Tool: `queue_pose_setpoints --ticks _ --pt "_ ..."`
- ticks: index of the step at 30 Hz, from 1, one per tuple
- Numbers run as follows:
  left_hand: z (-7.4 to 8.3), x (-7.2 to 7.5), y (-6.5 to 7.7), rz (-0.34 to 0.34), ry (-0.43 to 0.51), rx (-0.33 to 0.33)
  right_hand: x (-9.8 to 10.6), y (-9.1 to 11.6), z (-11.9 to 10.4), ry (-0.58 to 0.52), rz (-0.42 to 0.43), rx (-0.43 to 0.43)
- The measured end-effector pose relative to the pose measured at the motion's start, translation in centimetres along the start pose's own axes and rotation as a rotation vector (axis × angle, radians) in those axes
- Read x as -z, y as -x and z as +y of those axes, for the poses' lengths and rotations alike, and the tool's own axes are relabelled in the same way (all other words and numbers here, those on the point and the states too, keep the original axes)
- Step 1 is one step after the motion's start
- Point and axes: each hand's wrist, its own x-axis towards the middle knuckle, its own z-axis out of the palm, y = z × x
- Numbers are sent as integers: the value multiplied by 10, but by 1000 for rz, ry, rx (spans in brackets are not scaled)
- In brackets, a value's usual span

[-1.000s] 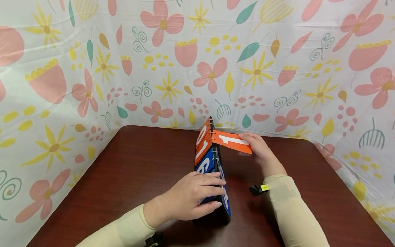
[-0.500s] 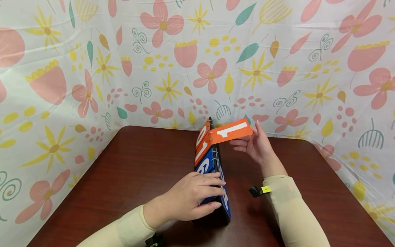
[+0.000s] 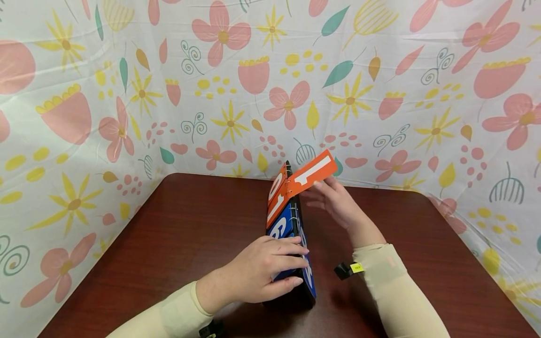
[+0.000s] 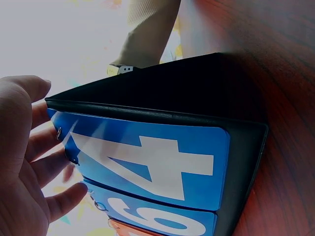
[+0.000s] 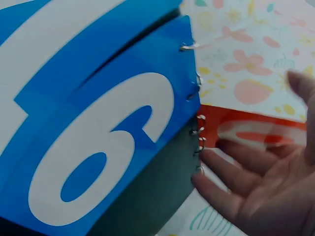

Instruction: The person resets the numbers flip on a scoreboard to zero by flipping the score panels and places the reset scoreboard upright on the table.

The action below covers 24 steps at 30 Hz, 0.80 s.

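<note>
Orange card (image 3: 313,173) slants beside the loosely extended right hand (image 3: 340,204), spread left hand (image 3: 261,268) resting over the scoreboard (image 3: 283,224).

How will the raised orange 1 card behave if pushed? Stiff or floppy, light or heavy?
Probably fairly stiff: the orange card looks flat and straight while angled up. Likely light, as it appears thin. It should swing rather than slide away, since rings join one end to the black stand.
</note>
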Motion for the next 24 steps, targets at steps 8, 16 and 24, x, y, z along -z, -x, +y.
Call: queue_pose_setpoints --ticks 8,16,24 --pt "0 0 0 -8 -3 6 -11 0 6 138 52 32" --pt "0 1 0 -6 6 7 -22 1 3 264 -64 99" --pt "0 1 0 -4 -5 -5 -25 5 3 346 -162 94"
